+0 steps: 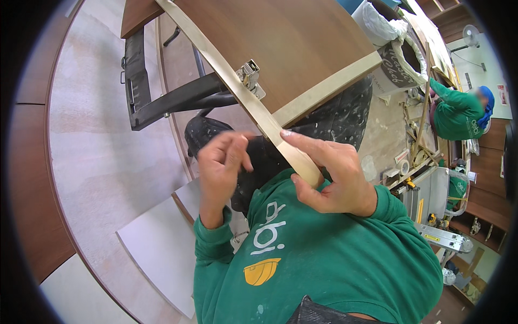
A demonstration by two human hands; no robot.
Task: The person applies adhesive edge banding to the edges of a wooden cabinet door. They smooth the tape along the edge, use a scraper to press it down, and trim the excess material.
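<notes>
Your right hand point(342, 175) is touching the pale strip's point(256, 110) near end, its fingers bracketing it, grip unclear, while the strip is running lengthwise toward upper left along the brown panel point(294, 43) and your left hand's point(218, 167) curled fingers are blurring just beside, hold unclear.

I wear a green sweatshirt point(334, 264), its long sleeves point(393, 209) leaving my left hand point(221, 164) and right hand point(340, 179) bare. White letters point(265, 248) and a yellow hard-hat print point(262, 272) mark its front; my black trousers point(348, 116) are speckled with white.
</notes>
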